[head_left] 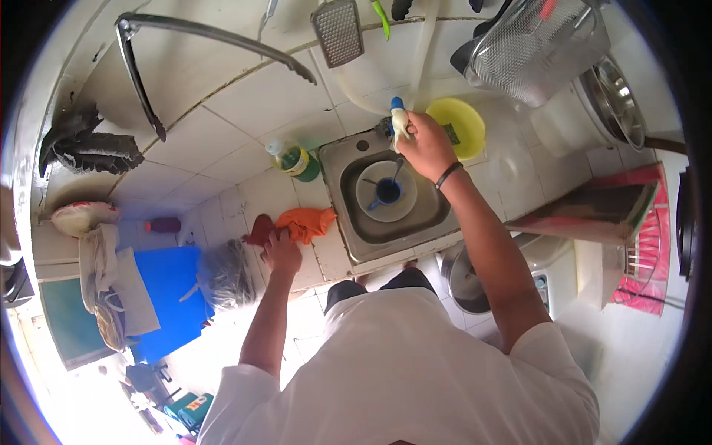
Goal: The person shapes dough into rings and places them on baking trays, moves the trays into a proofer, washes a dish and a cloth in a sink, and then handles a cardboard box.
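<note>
My right hand [426, 144] grips a cream faucet [400, 122] with a blue top above the steel sink [345, 222]. In the sink, a white bowl [374, 211] holds a blue cup [386, 191] and utensils. My left hand [282, 252] rests on the counter left of the sink, its slightly bent fingers apart at a dark red cloth [259, 228] beside an orange cloth [308, 221]. Behind them stands a bottle of green liquid [297, 162]. A yellow basin [463, 119] with a green pad sits right of the faucet.
Blue board [163, 304], plastic bag [226, 274] and folded fabric [104, 289] lie at left. A grater [337, 33], tongs [208, 37] and wire basket [541, 52] are along the back wall. Pots [608, 96] sit at right, and an open red-framed cabinet [638, 274] is below.
</note>
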`<move>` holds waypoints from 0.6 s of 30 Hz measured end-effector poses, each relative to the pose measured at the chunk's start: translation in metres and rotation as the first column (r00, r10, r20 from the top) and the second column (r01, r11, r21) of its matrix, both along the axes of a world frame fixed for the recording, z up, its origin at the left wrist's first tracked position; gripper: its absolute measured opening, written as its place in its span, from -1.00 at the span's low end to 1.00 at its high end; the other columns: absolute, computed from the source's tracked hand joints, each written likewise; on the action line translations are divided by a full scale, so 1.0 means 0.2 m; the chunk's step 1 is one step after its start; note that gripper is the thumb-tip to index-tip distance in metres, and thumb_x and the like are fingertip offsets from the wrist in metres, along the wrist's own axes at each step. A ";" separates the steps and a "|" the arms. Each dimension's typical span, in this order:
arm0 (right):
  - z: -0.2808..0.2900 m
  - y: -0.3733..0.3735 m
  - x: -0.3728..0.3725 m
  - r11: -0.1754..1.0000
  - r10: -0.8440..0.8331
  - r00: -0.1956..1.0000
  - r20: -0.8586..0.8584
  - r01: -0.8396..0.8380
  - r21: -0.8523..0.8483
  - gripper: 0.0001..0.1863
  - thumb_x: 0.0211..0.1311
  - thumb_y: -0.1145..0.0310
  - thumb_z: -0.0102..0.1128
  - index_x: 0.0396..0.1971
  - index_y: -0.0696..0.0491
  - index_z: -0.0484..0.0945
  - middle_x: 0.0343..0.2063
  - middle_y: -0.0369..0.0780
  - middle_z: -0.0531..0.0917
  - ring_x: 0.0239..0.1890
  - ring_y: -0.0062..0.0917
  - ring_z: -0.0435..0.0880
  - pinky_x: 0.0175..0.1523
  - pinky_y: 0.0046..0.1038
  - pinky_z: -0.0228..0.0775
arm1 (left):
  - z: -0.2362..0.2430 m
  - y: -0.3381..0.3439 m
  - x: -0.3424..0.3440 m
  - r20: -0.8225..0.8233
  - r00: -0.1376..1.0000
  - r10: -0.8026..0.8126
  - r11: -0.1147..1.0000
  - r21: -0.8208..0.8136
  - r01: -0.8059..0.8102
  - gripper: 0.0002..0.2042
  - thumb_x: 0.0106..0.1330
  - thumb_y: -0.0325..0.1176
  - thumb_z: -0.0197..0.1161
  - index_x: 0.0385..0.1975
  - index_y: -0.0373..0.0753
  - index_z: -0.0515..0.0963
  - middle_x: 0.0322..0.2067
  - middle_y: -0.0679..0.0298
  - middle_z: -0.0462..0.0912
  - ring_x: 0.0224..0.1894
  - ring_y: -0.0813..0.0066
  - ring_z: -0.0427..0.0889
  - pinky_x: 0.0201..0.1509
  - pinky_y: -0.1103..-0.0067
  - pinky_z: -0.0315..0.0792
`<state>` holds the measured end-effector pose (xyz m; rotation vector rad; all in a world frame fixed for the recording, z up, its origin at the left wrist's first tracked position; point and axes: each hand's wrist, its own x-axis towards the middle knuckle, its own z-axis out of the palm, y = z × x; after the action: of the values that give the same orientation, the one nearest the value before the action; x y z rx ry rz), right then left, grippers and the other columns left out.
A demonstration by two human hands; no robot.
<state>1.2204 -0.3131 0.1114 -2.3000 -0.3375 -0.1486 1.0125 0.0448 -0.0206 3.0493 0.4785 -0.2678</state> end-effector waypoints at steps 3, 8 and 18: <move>-0.13 -0.13 0.06 0.970 0.160 0.980 0.119 -0.178 0.164 -0.47 0.23 0.43 0.23 0.22 0.13 0.41 -0.07 -0.08 0.60 -0.05 -0.18 0.64 0.04 -0.30 0.53 | 0.20 -0.39 0.10 0.110 0.994 -0.020 0.991 -0.129 0.034 -0.48 0.28 -0.20 0.25 0.24 -0.14 0.39 0.25 -0.06 0.35 0.31 -0.07 0.31 0.32 0.13 0.25; -0.21 -0.15 -0.10 0.895 0.271 0.963 -0.016 -0.245 0.373 -0.40 0.33 0.42 0.22 0.35 0.06 0.28 0.12 -0.10 0.55 0.05 -0.30 0.63 0.11 -0.36 0.52 | -0.22 -0.83 0.30 0.126 0.991 0.034 0.662 -0.746 0.072 -0.50 0.21 -0.31 0.28 0.17 -0.27 0.44 0.12 -0.12 0.50 0.18 -0.09 0.48 0.25 0.24 0.39; -1.76 -0.23 -0.33 0.838 -0.133 0.447 -0.885 0.528 0.141 -0.62 0.26 0.45 0.11 0.10 0.07 0.53 -0.23 -0.18 0.69 -0.33 -0.41 0.69 -0.30 -0.41 0.62 | -0.55 -0.93 0.54 -0.018 0.999 -0.042 0.755 -0.656 0.021 -0.75 0.26 -0.30 0.20 -0.15 -0.30 0.55 -0.13 -0.15 0.63 -0.02 -0.20 0.59 0.05 0.14 0.48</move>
<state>1.1546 -0.3588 -0.2401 -1.7040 0.6485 0.6754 1.1203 -0.1419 -0.1303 2.3586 0.2530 -0.3884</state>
